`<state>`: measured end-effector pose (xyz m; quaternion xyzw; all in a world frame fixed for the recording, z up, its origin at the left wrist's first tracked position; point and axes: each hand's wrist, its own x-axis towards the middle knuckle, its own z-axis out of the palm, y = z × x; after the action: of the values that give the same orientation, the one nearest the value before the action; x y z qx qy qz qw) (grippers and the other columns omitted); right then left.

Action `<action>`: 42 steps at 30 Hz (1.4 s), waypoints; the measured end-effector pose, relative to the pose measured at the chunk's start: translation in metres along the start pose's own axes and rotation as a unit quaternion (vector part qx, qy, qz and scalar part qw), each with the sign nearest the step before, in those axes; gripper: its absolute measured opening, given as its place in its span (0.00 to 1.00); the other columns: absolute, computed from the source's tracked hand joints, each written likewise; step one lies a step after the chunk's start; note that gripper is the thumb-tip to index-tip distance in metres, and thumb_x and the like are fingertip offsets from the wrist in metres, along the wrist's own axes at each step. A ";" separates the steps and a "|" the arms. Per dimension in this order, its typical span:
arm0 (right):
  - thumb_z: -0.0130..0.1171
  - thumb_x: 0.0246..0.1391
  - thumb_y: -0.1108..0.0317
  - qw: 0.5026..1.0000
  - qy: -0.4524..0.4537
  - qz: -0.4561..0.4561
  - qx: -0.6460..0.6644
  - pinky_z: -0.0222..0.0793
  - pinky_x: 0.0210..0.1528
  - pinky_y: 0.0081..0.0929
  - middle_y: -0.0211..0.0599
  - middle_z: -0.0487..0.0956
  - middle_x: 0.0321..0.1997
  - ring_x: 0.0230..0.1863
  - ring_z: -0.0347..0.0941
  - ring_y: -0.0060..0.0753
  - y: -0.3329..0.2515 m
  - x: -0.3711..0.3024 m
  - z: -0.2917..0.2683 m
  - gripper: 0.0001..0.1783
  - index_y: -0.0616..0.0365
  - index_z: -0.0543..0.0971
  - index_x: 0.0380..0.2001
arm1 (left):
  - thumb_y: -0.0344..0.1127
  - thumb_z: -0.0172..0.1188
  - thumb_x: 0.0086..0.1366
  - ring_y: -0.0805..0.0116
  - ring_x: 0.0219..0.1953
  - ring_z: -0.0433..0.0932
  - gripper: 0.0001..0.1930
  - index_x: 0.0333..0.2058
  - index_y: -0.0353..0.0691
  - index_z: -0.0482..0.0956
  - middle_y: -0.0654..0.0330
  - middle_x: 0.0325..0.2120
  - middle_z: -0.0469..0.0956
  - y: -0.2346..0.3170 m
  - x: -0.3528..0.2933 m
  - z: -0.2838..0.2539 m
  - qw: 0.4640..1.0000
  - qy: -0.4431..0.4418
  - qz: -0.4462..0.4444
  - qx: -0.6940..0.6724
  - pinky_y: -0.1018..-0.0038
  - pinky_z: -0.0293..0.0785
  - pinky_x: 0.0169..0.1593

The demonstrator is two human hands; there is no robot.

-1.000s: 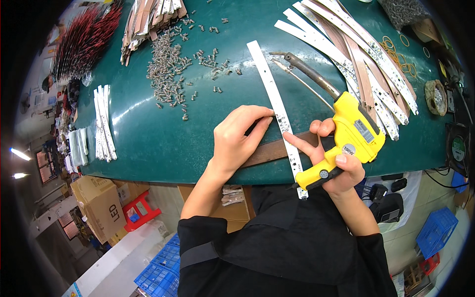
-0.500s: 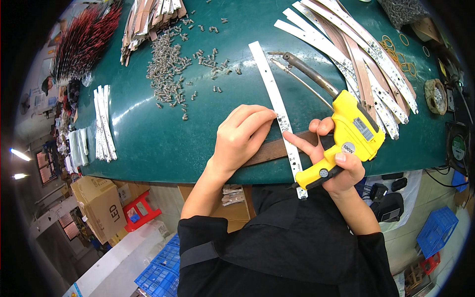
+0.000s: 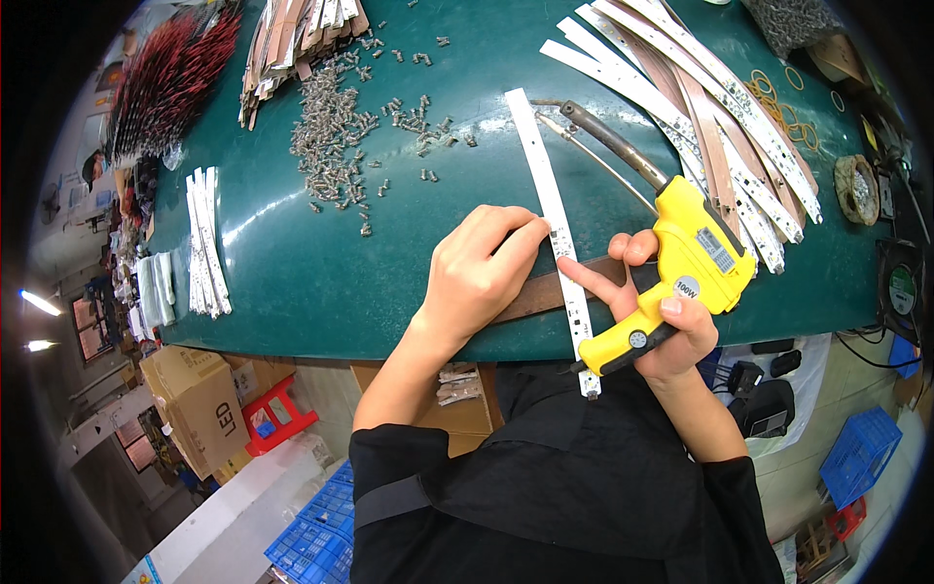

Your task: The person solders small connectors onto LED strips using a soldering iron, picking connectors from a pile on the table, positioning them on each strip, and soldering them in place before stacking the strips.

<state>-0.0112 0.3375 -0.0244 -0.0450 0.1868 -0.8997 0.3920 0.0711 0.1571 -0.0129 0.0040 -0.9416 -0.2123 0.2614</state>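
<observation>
A narrow white LED circuit strip (image 3: 538,161) lies at a slant across a flat brown bar (image 3: 530,300), its near end jutting over the table edge. My left hand (image 3: 486,268) is closed, thumb and fingertips pinched at the strip's left edge near its small black components. In my right hand (image 3: 671,336) is a yellow soldering gun (image 3: 696,248), its handle lying over the near part of the strip. The right index finger stretches out and touches the strip's right edge. The gun's metal barrel and thin feed tube point far left, their tips close to the strip's far end.
On the green table (image 3: 409,282) lie a heap of small metal connectors (image 3: 331,127), a small stack of white strips (image 3: 204,243) and a large fanned pile of strips (image 3: 720,117). Rubber bands (image 3: 778,112) sit at the right, red-tipped wires (image 3: 175,88) at the far left.
The strip has turned a little: its far end swung right and nearer, its near end slightly left. My left fingertips shifted slightly right. My right hand and the soldering gun barely moved.
</observation>
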 end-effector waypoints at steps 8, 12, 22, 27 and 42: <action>0.52 0.39 0.69 1.000 -0.006 0.002 -0.004 0.53 0.63 0.70 0.48 0.68 0.45 0.57 0.62 0.43 0.000 0.000 0.000 0.38 0.68 0.58 0.58 | 0.18 0.64 0.45 0.64 0.28 0.78 0.12 0.31 0.36 0.80 0.60 0.28 0.78 -0.001 0.001 0.000 1.000 -0.012 0.004 -0.010 0.73 0.74 0.31; 0.52 0.39 0.69 1.000 -0.006 -0.001 -0.005 0.53 0.63 0.70 0.46 0.68 0.45 0.57 0.62 0.42 -0.002 0.000 0.003 0.38 0.68 0.58 0.58 | 0.18 0.64 0.45 0.64 0.29 0.78 0.13 0.32 0.37 0.80 0.60 0.28 0.78 -0.003 0.002 -0.001 0.999 -0.034 0.014 -0.003 0.73 0.75 0.33; 0.58 0.40 0.65 0.982 0.022 -0.006 -0.186 0.72 0.39 0.32 0.45 0.69 0.38 0.37 0.67 0.34 -0.063 -0.030 0.029 0.36 0.69 0.62 0.54 | 0.22 0.66 0.48 0.66 0.32 0.78 0.13 0.34 0.37 0.79 0.59 0.32 0.79 -0.006 0.001 -0.001 0.984 -0.012 -0.099 -0.151 0.74 0.75 0.37; 0.60 0.41 0.61 0.923 0.041 0.054 -0.380 0.69 0.34 0.28 0.42 0.73 0.29 0.28 0.72 0.33 -0.086 -0.044 0.040 0.25 0.69 0.71 0.40 | 0.27 0.66 0.48 0.61 0.33 0.76 0.13 0.34 0.38 0.77 0.59 0.31 0.78 -0.003 0.002 -0.005 0.981 -0.017 -0.124 -0.148 0.70 0.73 0.39; 0.61 0.43 0.60 0.920 0.058 0.045 -0.385 0.68 0.36 0.28 0.39 0.73 0.29 0.22 0.72 0.29 -0.082 -0.051 0.031 0.28 0.67 0.71 0.46 | 0.23 0.65 0.45 0.66 0.28 0.75 0.12 0.32 0.39 0.79 0.62 0.28 0.76 -0.016 0.013 0.003 0.997 -0.040 0.063 0.006 0.74 0.73 0.31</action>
<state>-0.0263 0.4162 0.0380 -0.1316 0.5427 -0.7410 0.3728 0.0567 0.1423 -0.0145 -0.0620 -0.9508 -0.1900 0.2366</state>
